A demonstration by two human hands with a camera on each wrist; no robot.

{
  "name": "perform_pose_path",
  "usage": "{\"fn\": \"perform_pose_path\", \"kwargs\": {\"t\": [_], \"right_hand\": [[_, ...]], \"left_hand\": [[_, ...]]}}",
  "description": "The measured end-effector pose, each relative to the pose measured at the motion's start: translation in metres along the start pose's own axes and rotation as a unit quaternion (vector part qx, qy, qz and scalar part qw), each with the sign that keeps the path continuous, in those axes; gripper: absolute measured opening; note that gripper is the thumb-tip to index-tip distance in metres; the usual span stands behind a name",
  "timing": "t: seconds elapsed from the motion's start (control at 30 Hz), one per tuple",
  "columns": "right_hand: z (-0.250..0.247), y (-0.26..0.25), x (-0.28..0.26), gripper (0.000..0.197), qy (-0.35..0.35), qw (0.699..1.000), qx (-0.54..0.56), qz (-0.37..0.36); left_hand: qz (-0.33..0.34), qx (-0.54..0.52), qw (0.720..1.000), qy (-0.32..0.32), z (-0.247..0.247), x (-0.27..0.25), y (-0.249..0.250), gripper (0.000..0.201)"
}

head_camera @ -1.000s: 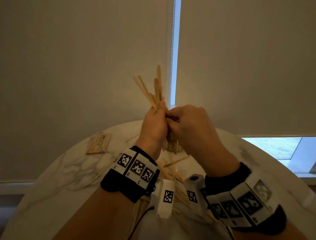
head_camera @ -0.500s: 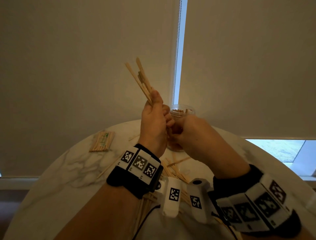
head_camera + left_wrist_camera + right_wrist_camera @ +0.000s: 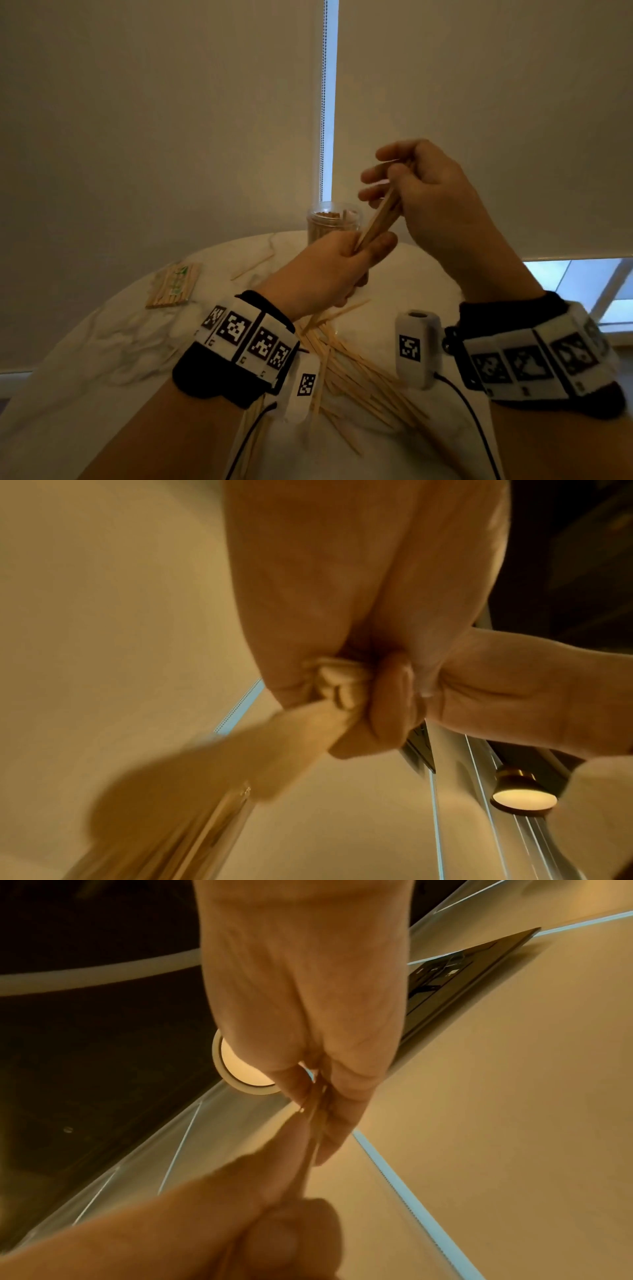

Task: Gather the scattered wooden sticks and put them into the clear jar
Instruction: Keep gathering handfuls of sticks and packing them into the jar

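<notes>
A bundle of wooden sticks (image 3: 378, 219) slants up to the right above the table, in front of the clear jar (image 3: 334, 224). My left hand (image 3: 363, 246) grips its lower end in a fist. My right hand (image 3: 387, 181) is higher and pinches the upper end, fingers curled round it. In the right wrist view the right hand (image 3: 318, 1115) pinches the sticks (image 3: 316, 1107), with the blurred left hand (image 3: 274, 1231) below. In the left wrist view the left hand's fingers (image 3: 342, 688) are curled tight. The jar stands at the table's far edge, packed with sticks. Many loose sticks (image 3: 346, 363) lie between my wrists.
The round marble table (image 3: 102, 342) carries a flat packet of sticks (image 3: 174, 284) at the far left and a single stick (image 3: 251, 267) beside it. Closed blinds (image 3: 154, 120) hang right behind the table. Wrist cameras and their cables hang over the loose sticks.
The left hand has come down and tilted the bundle to the right. The right hand has left the jar, risen and taken hold of the bundle's upper end.
</notes>
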State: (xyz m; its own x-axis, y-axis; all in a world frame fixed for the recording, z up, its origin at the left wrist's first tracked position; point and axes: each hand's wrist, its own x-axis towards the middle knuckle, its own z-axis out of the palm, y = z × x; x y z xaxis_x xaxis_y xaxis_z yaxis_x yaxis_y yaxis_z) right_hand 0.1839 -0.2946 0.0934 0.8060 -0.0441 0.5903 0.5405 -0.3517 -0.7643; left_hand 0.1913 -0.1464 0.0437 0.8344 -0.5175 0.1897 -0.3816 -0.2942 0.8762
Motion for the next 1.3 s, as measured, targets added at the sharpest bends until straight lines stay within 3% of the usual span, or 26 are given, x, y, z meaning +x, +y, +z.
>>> {"fn": "perform_pose_path", "kwargs": {"t": [0.07, 0.13, 0.2, 0.3, 0.4, 0.47, 0.53, 0.6, 0.63, 0.77, 0.9, 1.03, 1.1, 1.17, 1.23, 1.3], "right_hand": [[0.000, -0.003, 0.000, 0.020, -0.039, 0.999, 0.009, 0.005], [-0.003, -0.005, 0.002, 0.021, -0.033, 0.999, 0.002, -0.011], [-0.005, -0.002, 0.003, 0.026, 0.004, 0.998, -0.053, -0.039], [0.012, -0.001, -0.004, 0.031, -0.040, 0.992, -0.116, -0.036], [0.024, -0.002, -0.008, 0.056, -0.069, 0.995, -0.072, -0.014], [0.021, -0.001, -0.009, 0.078, -0.106, 0.993, -0.041, 0.037], [0.019, 0.000, -0.013, 0.086, -0.228, 0.962, -0.106, 0.110], [0.027, 0.005, -0.020, 0.063, -0.340, 0.918, -0.124, 0.161], [0.033, 0.007, -0.021, 0.047, -0.343, 0.920, -0.094, 0.164], [0.048, 0.008, -0.015, 0.007, -0.220, 0.964, -0.108, 0.101], [0.048, 0.009, -0.014, 0.022, -0.155, 0.974, -0.163, 0.007], [0.041, 0.012, -0.013, 0.028, -0.200, 0.960, -0.198, 0.004], [0.030, 0.011, -0.011, 0.031, -0.233, 0.946, -0.225, 0.017], [0.017, 0.010, -0.008, 0.035, -0.243, 0.929, -0.276, 0.036], [0.007, 0.008, -0.009, 0.031, -0.262, 0.910, -0.318, 0.049], [0.004, 0.004, -0.011, 0.029, -0.290, 0.890, -0.348, 0.050]], "left_hand": [[0.005, -0.008, 1.000, 0.000, 0.000, 0.001, -0.001, 0.036], [0.030, -0.009, 0.999, 0.020, -0.001, 0.002, -0.004, 0.037], [0.058, -0.014, 0.997, 0.047, 0.000, 0.004, -0.005, 0.044], [0.070, -0.050, 0.994, 0.066, 0.004, 0.006, -0.005, 0.037], [0.090, -0.080, 0.984, 0.133, 0.001, 0.005, -0.006, 0.035], [0.093, -0.170, 0.957, 0.214, -0.010, 0.006, -0.007, 0.034], [0.093, -0.307, 0.905, 0.279, -0.021, 0.007, -0.006, 0.026], [0.107, -0.420, 0.856, 0.283, -0.023, 0.007, -0.002, 0.023], [0.108, -0.436, 0.849, 0.279, -0.021, 0.008, -0.001, 0.023], [0.078, -0.320, 0.906, 0.265, -0.012, 0.007, -0.001, 0.039], [0.037, -0.296, 0.931, 0.209, -0.010, 0.006, 0.004, 0.047], [0.007, -0.309, 0.939, 0.150, -0.010, 0.006, 0.005, 0.044], [-0.004, -0.322, 0.932, 0.166, -0.018, 0.005, 0.006, 0.054], [-0.014, -0.368, 0.902, 0.224, -0.033, 0.001, 0.007, 0.063], [-0.015, -0.394, 0.871, 0.292, -0.049, -0.004, 0.007, 0.063], [-0.014, -0.400, 0.863, 0.310, -0.060, -0.009, 0.006, 0.060]]}}
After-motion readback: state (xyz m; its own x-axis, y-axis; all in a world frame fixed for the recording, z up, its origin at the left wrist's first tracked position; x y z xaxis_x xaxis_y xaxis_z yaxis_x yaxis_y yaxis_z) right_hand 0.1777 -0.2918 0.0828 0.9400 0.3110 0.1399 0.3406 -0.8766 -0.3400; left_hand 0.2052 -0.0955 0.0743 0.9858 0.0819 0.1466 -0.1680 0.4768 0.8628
